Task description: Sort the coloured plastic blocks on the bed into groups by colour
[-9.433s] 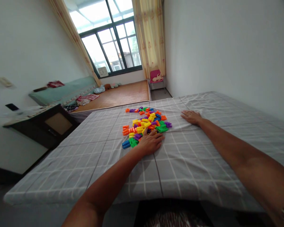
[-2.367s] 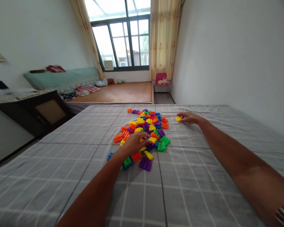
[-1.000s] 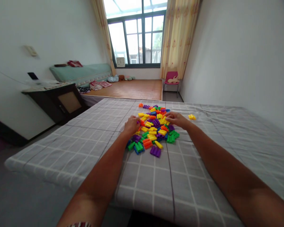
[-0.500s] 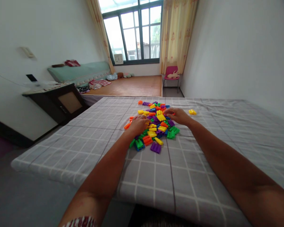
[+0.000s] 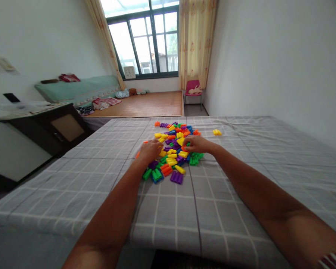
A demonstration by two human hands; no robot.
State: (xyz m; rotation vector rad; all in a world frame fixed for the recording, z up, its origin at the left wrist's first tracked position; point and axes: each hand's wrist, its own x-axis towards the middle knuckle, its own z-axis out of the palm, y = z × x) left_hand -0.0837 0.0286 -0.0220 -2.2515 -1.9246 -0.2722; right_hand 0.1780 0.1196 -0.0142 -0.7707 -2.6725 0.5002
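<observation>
A pile of colourful plastic blocks, with a purple block [image 5: 176, 177] at its near edge, lies on the grey checked cloth [image 5: 168, 209]. At the pile's left side is my left hand [image 5: 151, 150], fingers curled down over yellow blocks; its fingertips are partly hidden. My right hand [image 5: 195, 144] reaches in from the right, its fingers pinched at a yellow block [image 5: 180, 141]. Green blocks [image 5: 194, 159] lie just below that hand. Apart from the pile, a yellow block [image 5: 217, 132] rests to the right.
Beyond the table stands a bed [image 5: 145, 104] with clothes and soft toys on it. A dark cabinet [image 5: 68, 127] is at the left, and a pink chair [image 5: 193, 89] stands at the back near the wall.
My right hand has moved down and inward to the yellow block on the pile. My left hand has shifted slightly toward the pile's left edge. The view has turned a little right.
</observation>
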